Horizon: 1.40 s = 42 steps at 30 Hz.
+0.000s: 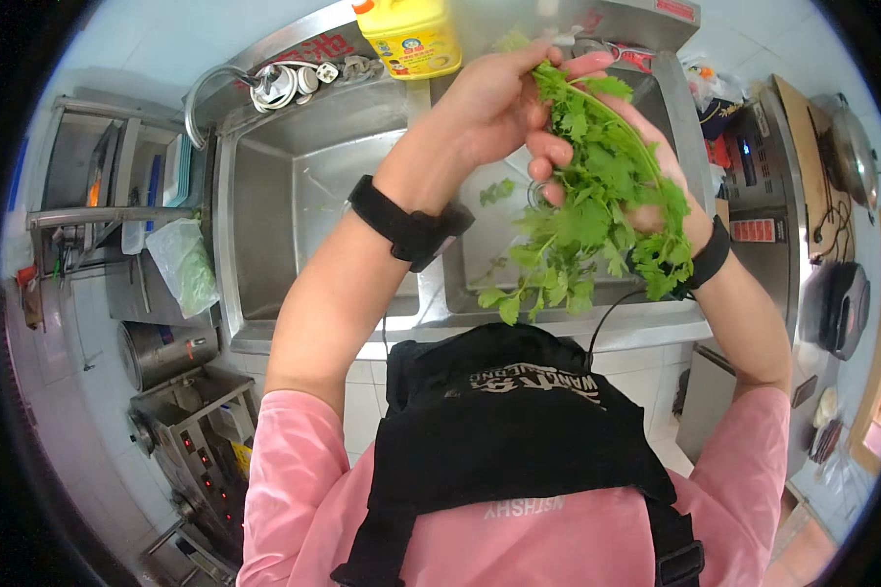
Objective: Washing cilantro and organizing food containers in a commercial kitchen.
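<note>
A bunch of leafy green cilantro [595,183] hangs between my hands over the right basin of a stainless steel double sink [429,293]. My left hand [506,103] is at the stem end, its fingers curled against the stems and upper leaves. My right hand [631,125] lies behind the bunch on its right side, fingers pointing up, mostly hidden by the leaves; the bunch rests against its palm. The lower leaves hang down in front of my right wrist. Small green bits lie in the left basin [338,198].
A yellow detergent jug [411,40] stands on the sink's back ledge. Left of it are a coiled white cable with a plug [275,86] and a curved metal faucet [194,110]. A plastic bag of greens [185,264] hangs at the left. An appliance with a lit display [749,158] stands right.
</note>
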Motion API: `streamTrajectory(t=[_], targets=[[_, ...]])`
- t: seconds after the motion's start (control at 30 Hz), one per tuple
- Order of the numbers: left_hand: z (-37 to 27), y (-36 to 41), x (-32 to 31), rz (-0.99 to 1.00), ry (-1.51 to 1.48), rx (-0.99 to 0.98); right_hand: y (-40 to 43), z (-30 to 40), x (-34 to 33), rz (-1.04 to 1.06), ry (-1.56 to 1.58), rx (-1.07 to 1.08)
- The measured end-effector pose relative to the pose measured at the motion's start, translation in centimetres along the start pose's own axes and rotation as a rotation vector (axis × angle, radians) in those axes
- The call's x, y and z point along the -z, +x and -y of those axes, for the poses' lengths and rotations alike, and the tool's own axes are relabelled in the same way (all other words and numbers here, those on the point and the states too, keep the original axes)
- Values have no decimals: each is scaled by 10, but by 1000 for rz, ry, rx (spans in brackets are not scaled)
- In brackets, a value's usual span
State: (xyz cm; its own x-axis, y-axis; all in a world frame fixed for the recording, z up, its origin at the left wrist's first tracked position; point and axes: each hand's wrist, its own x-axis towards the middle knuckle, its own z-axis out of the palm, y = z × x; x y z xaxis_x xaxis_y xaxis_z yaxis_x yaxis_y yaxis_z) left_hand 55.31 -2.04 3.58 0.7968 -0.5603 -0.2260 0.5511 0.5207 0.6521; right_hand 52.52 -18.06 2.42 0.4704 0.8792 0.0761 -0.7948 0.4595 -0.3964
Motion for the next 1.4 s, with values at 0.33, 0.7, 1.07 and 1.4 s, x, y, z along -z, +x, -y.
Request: streamTrajectory(t=[0.33, 0.7, 1.07, 1.4], targets=[[59, 45, 61, -232, 268, 34, -12, 99, 194, -651, -1736, -237], [60, 94, 86, -153, 283, -6, 67, 155, 288, -768, -2278, 132], [78, 111, 107, -377, 751, -230, 69, 52, 177, -583, -1097, 26], [71, 68, 110, -180, 296, 94, 76, 61, 167, -558, -637, 31]])
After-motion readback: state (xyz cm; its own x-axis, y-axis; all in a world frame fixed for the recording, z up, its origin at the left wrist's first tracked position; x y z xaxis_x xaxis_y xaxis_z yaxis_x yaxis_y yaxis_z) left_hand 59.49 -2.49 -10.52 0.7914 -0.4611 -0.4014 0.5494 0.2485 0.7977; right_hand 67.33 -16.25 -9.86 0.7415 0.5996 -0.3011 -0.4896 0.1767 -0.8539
